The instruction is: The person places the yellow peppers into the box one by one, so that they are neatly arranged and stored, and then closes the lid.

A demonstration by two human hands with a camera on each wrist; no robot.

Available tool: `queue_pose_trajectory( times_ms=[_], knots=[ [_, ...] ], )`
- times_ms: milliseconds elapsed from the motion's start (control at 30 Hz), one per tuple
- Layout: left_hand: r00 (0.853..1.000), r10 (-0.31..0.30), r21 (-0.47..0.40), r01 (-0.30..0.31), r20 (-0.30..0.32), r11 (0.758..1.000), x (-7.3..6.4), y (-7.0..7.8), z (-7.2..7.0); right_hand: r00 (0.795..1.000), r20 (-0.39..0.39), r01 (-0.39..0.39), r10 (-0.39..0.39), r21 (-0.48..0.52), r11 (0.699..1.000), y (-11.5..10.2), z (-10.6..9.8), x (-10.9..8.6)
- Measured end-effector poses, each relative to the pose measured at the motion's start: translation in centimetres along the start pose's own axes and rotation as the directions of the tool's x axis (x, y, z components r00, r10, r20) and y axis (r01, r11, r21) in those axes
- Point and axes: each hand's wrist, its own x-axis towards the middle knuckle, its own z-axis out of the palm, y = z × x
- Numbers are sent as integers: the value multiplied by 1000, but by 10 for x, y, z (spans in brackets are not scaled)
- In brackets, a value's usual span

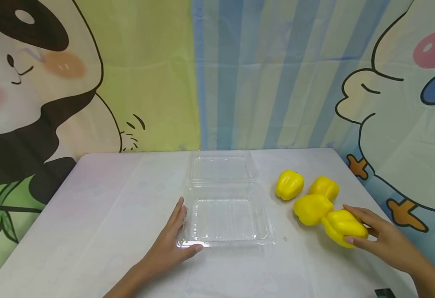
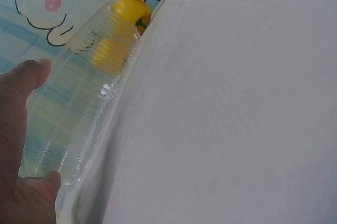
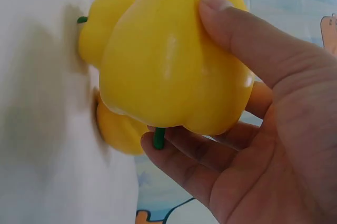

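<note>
My right hand (image 1: pixel 386 238) grips a yellow bell pepper (image 1: pixel 344 227) at the right of the table, thumb on its near side and fingers over the far side. The right wrist view shows that bell pepper (image 3: pixel 174 61) close up, its green stem pointing down by the fingertips. Left of the middle, my left hand (image 1: pixel 170 240) rests with straight, spread fingers against the left edge and near corner of a clear plastic clamshell box (image 1: pixel 225 219). The box lies with its lid (image 1: pixel 223 167) folded back, nothing inside. In the left wrist view the thumb and a finger (image 2: pixel 34 74) show beside it.
Three more yellow bell peppers, one nearest the box (image 1: pixel 289 185), one behind (image 1: pixel 324 188) and one touching the held one (image 1: pixel 312 210), sit right of the box. A small dark object (image 1: pixel 385 293) lies at the near right edge. Printed curtains (image 1: pixel 158 74) stand behind the white table (image 1: pixel 72 231).
</note>
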Motion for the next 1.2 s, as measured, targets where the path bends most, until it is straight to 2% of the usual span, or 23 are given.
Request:
queue_pose_trajectory(
  times_ms=[300,533,900,1200],
  knots=[
    [1000,-18,-22,18,3,1000,0,2,-1,996,-40,78,-77,22,997,-28,-2,10],
    [1000,-18,-24,18,6,1000,-1,2,0,988,-68,147,-141,98,984,-47,5,15],
    [1000,-13,-24,13,6,1000,0,2,0,967,-100,241,-233,77,967,-72,11,33],
    [1000,-16,-13,16,5,1000,1,1,0,968,-77,244,-237,94,965,-85,18,55]
  ],
)
